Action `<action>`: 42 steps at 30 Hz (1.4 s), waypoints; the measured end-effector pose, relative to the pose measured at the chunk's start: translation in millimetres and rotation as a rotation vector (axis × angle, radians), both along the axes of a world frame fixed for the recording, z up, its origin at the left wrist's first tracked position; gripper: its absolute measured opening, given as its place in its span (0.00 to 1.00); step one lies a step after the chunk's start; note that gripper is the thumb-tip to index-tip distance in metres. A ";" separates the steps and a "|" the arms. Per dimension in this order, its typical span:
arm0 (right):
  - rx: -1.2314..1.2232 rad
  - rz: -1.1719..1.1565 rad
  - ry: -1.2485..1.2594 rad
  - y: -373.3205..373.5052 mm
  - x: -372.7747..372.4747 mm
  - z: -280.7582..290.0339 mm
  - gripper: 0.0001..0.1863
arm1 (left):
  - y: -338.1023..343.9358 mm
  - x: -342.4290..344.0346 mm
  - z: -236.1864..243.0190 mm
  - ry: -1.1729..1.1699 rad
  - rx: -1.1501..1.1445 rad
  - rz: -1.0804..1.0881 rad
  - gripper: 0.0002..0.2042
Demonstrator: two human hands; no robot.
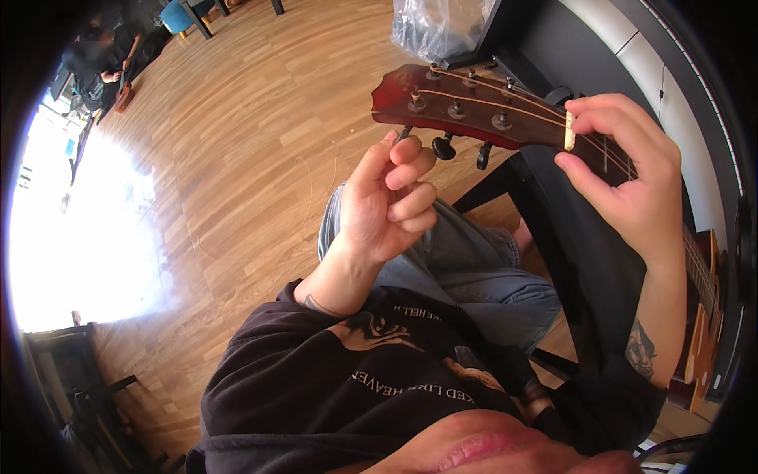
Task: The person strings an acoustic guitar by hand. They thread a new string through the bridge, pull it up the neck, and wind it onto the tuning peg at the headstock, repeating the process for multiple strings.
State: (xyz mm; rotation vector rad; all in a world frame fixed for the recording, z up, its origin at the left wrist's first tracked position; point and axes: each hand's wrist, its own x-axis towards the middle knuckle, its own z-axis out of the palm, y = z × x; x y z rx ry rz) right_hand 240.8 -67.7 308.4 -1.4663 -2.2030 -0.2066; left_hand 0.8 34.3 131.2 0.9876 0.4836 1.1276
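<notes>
A guitar's dark red headstock [466, 108] crosses the upper middle, with copper-coloured strings over its posts and a pale nut [568, 130]. My left hand [383, 197] is closed, thumb and index finger pinched on a dark tuning peg [403, 134] at the headstock's lower edge; two black pegs beside it are untouched. My right hand [628, 170] curls round the neck at the nut, index and middle fingertips at the strings, thumb on the near side.
Wood and strings [699, 347] show at far right, beside a black-and-white panelled object [647, 55]. A black bench [553, 213], plastic bag [426, 24] and wooden floor [245, 118] surround me. At upper left another person [99, 67] holds a small guitar. Black gear [71, 379] stands lower left.
</notes>
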 end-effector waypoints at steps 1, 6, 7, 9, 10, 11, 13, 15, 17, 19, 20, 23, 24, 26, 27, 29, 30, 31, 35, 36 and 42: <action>-0.004 -0.026 0.016 -0.9 -1.0 -0.2 0.15 | -1.2 1.9 -1.0 -0.012 -0.009 0.002 0.21; 0.014 0.048 -0.085 5.0 2.0 -1.6 0.16 | 0.2 5.8 -8.0 0.241 0.409 0.395 0.11; 0.013 0.024 -0.077 2.3 3.4 -0.5 0.16 | 1.7 11.6 -4.6 0.359 0.476 0.482 0.09; 0.019 0.025 -0.050 3.5 3.6 -1.5 0.17 | -0.9 11.9 -0.3 0.380 0.442 0.424 0.13; 0.026 0.021 -0.054 1.9 4.6 -1.9 0.17 | -2.1 11.9 1.9 0.389 0.425 0.396 0.15; 0.033 0.023 -0.057 2.2 5.1 -2.7 0.17 | -2.5 10.2 5.1 0.168 0.210 0.180 0.16; 0.039 0.017 -0.066 1.4 5.6 -2.1 0.18 | -2.0 7.0 10.7 -0.274 -0.219 -0.252 0.19; 0.031 0.020 -0.072 1.9 3.0 -0.9 0.18 | 3.9 4.1 7.6 -0.729 -0.506 -0.685 0.17; 0.015 0.044 -0.103 3.8 4.3 0.3 0.19 | 2.2 5.6 2.1 -0.854 -0.519 -0.798 0.15; -0.011 0.072 -0.096 9.1 1.7 -4.3 0.18 | 0.3 -5.3 -2.1 -0.613 -0.386 -0.591 0.15; -0.024 0.050 -0.082 5.0 1.5 -3.5 0.18 | 1.2 -6.3 0.5 -0.309 -0.254 -0.364 0.16; -0.039 0.062 -0.076 4.1 0.7 -2.6 0.18 | 5.7 -8.1 0.0 0.204 0.265 0.195 0.13; -0.051 0.064 -0.066 2.4 0.4 -2.2 0.18 | 7.2 -4.2 1.3 0.341 0.437 0.334 0.11; -0.089 0.074 -0.031 1.9 1.6 -4.1 0.18 | 2.6 -0.2 14.5 0.598 0.746 0.607 0.11; -0.103 0.081 -0.012 2.5 1.8 -5.1 0.18 | 2.7 -1.0 13.6 0.620 0.774 0.613 0.12; -0.125 0.093 0.018 6.9 -1.5 -6.5 0.18 | 3.7 -0.7 9.5 0.648 0.827 0.612 0.13; -0.133 0.091 0.026 8.8 -4.9 -5.5 0.17 | 1.9 -1.1 8.5 0.621 0.735 0.562 0.14; -0.100 0.095 -0.004 9.8 -6.3 -6.1 0.17 | -1.7 -3.9 3.6 0.506 0.438 0.392 0.18; 0.080 0.034 -0.091 3.0 -7.3 1.6 0.14 | 0.5 0.5 6.9 -0.783 -0.579 -0.653 0.17; 0.113 0.045 -0.120 3.6 -4.9 3.2 0.14 | 0.0 0.7 5.8 -0.713 -0.500 -0.627 0.17; 0.156 0.036 -0.133 0.7 2.0 2.5 0.17 | 3.5 2.2 -1.9 0.147 0.274 0.278 0.10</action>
